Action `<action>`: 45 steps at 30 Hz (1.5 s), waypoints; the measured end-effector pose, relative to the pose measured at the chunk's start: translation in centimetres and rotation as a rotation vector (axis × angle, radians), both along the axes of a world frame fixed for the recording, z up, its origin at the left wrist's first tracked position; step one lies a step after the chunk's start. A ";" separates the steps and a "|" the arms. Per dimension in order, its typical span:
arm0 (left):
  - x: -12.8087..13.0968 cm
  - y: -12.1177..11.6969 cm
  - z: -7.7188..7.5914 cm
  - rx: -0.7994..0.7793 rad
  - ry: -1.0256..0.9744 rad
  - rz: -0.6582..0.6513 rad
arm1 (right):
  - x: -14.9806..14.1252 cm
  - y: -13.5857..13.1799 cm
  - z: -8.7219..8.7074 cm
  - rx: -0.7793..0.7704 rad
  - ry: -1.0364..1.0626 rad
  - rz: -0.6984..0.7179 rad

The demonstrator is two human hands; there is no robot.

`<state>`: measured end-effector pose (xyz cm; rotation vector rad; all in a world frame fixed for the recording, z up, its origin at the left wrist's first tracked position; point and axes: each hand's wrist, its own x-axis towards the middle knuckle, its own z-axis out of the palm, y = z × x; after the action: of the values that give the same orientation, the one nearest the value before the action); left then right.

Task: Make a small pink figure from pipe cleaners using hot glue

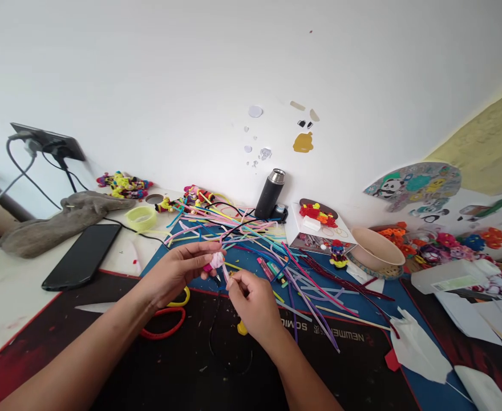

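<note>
My left hand [178, 271] is closed on a small pink and white pipe-cleaner piece [217, 261], held above the dark desk mat [105, 354]. My right hand [253, 299] pinches the lower end of that piece with thumb and forefinger, right beside the left fingers. A black pipe cleaner [217, 337] hangs from the piece down onto the mat. Red and yellow scissors handles [167, 322] lie on the mat under my left wrist. A heap of coloured pipe cleaners [272, 251] spreads out just beyond both hands.
A black phone [82, 256] and a grey cloth [58, 220] lie at the left. A black flask [270, 194] stands by the wall. A white box [319, 231], a bowl [377, 251] and pipe-cleaner flowers [448, 242] sit at the right, with paper scraps [417, 348] nearer.
</note>
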<state>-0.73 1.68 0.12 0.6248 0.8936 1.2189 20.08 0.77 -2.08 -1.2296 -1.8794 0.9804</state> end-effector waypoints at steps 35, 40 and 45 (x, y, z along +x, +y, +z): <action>1.9 -1.7 -2.4 0.439 0.870 0.066 | 0.0 0.3 0.3 -0.187 0.192 -0.075; 2.3 -1.6 -2.0 0.310 0.815 0.008 | -0.1 0.1 0.8 -0.162 0.117 -0.059; 2.4 -1.6 -2.0 0.269 0.820 -0.007 | -0.2 -0.1 1.0 -0.088 0.069 -0.035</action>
<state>1.69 0.05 -1.87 1.3975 1.4040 1.0806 19.93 0.68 -1.13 -1.2592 -1.7728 1.0831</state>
